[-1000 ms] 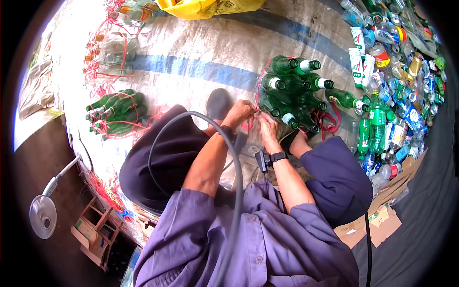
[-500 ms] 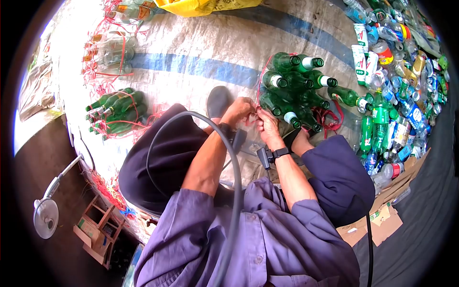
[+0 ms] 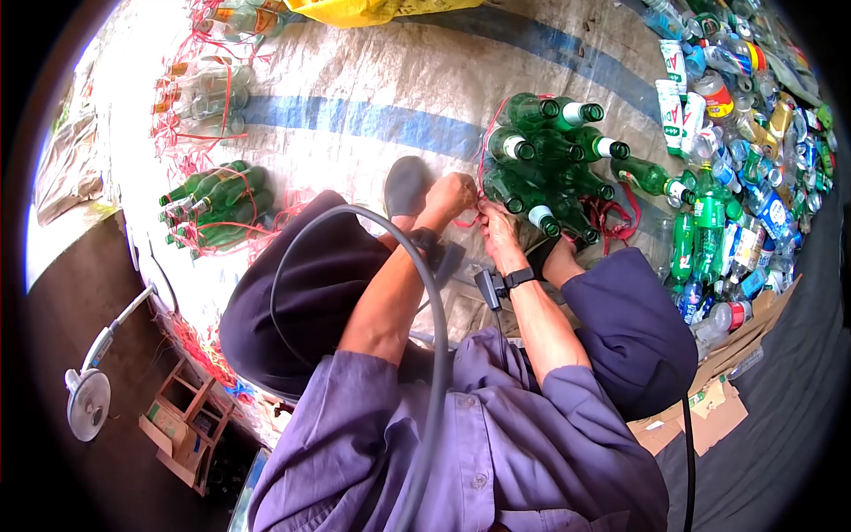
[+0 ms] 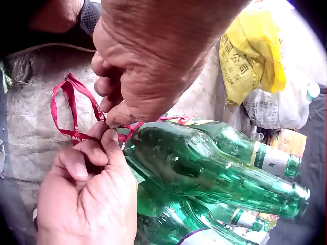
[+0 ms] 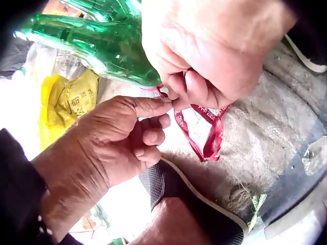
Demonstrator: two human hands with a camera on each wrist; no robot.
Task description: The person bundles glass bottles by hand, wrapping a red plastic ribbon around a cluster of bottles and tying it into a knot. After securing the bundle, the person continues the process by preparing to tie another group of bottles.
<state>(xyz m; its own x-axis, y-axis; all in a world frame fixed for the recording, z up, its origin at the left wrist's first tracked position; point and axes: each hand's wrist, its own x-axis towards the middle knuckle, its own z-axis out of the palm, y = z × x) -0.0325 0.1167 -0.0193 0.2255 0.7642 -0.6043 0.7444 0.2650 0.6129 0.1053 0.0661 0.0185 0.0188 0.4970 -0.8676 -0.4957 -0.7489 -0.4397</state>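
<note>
My left hand and right hand meet at the left edge of an upright cluster of green bottles. The left hand pinches a red printed strap from above in the left wrist view, while thumb and fingers of the right hand hold it right beside. A loop of the strap hangs out past the fingers; its other part runs along the bottles. From the right wrist, the left hand and right hand nearly touch at the strap.
Tied green bottles and clear bottles lie at the left. One loose green bottle lies right of the cluster, near piled plastic bottles. A yellow bag is at the top, and a cable crosses the view.
The left hand moved away from the right and back, and now lies slightly farther up beside the bottles. The right hand has stayed near the cluster's lower left edge.
</note>
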